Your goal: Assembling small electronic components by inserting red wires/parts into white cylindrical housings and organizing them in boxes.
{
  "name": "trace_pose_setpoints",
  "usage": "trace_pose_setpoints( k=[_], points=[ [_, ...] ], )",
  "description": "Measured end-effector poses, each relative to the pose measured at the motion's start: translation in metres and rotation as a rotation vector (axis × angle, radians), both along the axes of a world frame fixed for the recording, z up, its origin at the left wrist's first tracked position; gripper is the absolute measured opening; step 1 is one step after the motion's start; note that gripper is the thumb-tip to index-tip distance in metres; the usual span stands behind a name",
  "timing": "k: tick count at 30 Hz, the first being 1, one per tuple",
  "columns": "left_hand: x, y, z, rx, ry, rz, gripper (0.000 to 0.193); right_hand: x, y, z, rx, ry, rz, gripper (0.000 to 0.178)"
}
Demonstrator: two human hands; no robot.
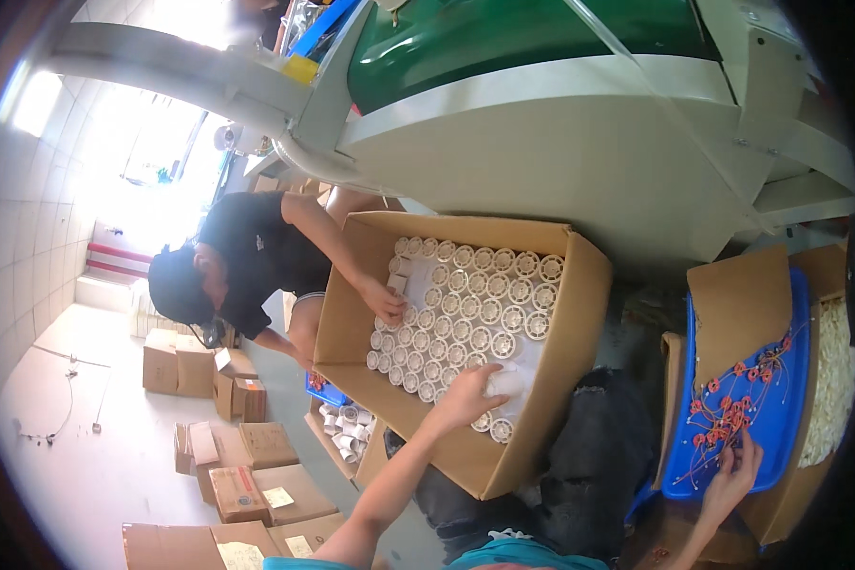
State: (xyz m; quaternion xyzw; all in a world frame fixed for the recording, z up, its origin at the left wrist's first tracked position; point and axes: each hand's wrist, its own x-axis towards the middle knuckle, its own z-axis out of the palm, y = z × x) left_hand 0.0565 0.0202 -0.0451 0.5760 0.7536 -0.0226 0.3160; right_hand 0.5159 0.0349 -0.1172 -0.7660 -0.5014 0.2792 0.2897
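My left hand (464,399) is closed around a white plastic cup-shaped part (505,383) over the near right of a big cardboard box (475,477). In that box stand rows of round white parts (497,285) with ringed, spoked tops. Off to the right, my right hand (732,475) is at a blue tray (679,465), its fingers bent together at the edge of a heap of small red ring-shaped parts with thin wires (731,410). What its fingertips hold, if anything, is too small to make out.
Across the box a person in black (256,237) has a hand (384,300) among the white parts. A large grey machine (560,152) stands behind. Brown cardboard (741,313) lies over part of the tray. Closed cartons (247,446) and a box of white fittings (350,432) are left.
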Motion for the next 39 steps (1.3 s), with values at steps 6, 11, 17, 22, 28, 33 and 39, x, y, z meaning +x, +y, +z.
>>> trace_pose_setpoints(
  k=[6, 11, 17, 22, 28, 33, 39],
  points=[
    [-0.016, -0.028, 0.012, 0.071, -0.952, 0.570, 0.064, -0.001, -0.002, -0.008, -0.071, -0.082, 0.085, 0.040],
    [-0.013, -0.054, 0.016, 0.241, -1.586, 0.679, 0.070, -0.002, -0.003, 0.017, 0.045, -0.127, 0.087, 0.035],
    [0.017, -0.063, 0.042, 0.386, -1.645, 0.536, 0.087, 0.007, -0.001, 0.033, 0.046, 0.117, 0.119, 0.035],
    [0.062, -0.069, 0.056, 0.401, -1.249, 0.480, 0.058, -0.012, 0.008, 0.066, 0.077, 0.085, 0.009, 0.035],
    [0.097, -0.093, 0.059, 0.462, -1.539, 0.543, 0.051, -0.022, -0.001, 0.127, 0.377, -0.088, 0.027, 0.019],
    [0.123, -0.103, 0.074, 0.468, -1.302, 0.126, 0.049, -0.069, -0.033, 0.160, 0.414, 0.304, 0.270, 0.022],
    [0.120, -0.110, 0.119, 0.586, -1.025, -0.223, 0.045, -0.132, -0.072, 0.179, 0.062, 0.827, 0.786, 0.026]
  ],
)
